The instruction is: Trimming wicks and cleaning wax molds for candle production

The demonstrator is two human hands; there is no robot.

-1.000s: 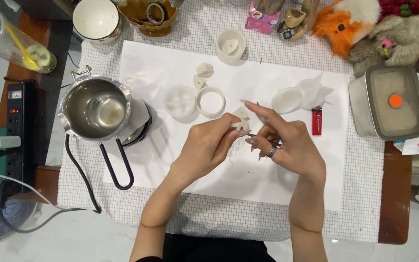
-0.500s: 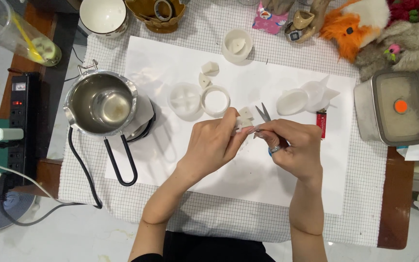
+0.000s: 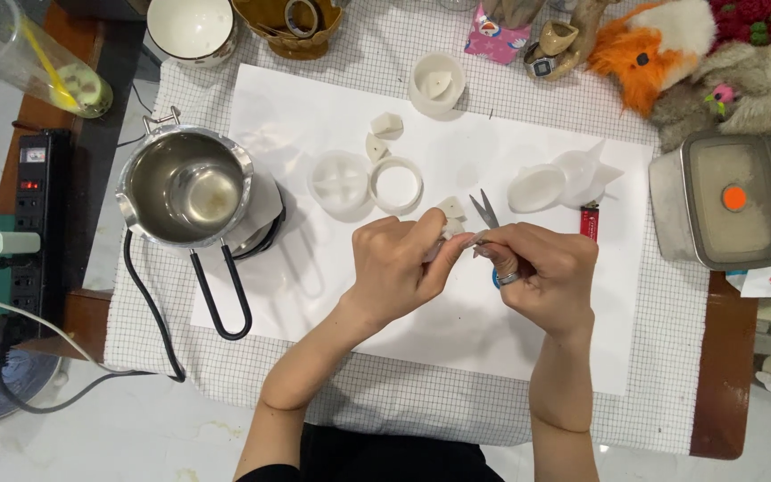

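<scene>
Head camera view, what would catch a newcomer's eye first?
At the centre of the white paper sheet, the left hand pinches a small white wax piece while the right hand works small metal scissors at it. A shiny steel melting pot sits left, an orange fluffy toy top right.

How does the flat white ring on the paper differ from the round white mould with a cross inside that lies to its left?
The flat white ring is open in the middle, so the white paper sheet shows through; the round white mould with a cross inside has a closed bottom with ribs. The ring looks opaque white, the mould more translucent. Both are round, of similar width, lie flat side by side, and neither hand touches them.
</scene>
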